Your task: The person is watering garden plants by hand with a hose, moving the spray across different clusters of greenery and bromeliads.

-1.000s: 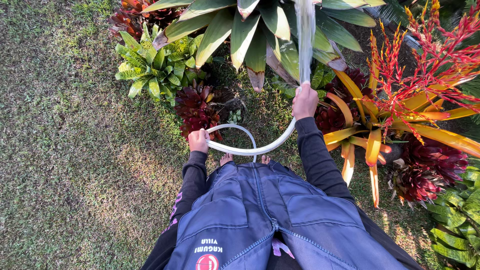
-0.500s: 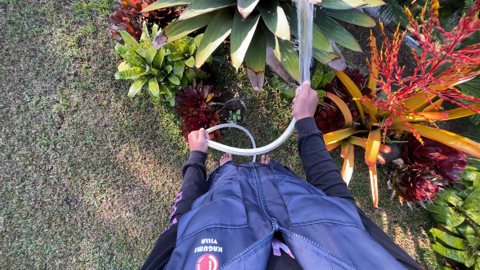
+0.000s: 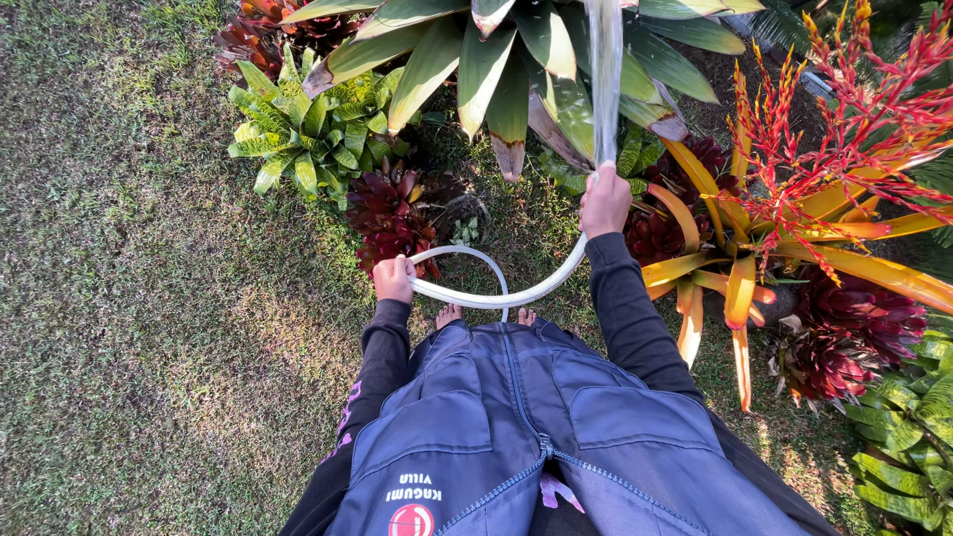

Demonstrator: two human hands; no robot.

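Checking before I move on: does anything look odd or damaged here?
Nothing stands out. The right hand grips the hose end, water streaming over the plants; the left hand holds the hose's loop. No kink shows.

Smooth, pale plastic hose [image 3: 496, 295]; matt quilted cloth vest [image 3: 516, 427]; rough grass [image 3: 149, 328].

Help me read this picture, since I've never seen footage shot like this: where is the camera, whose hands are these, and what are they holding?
The camera sits on a person's head and looks straight down, so you see their own body: a dark vest, black sleeves and bare toes on the grass. The right hand grips the end of a pale hose, from which water streams over a big green-leaved plant. The left hand holds the hose farther back, where it loops. Around are dark red plants and an orange-yellow one with red flower spikes.
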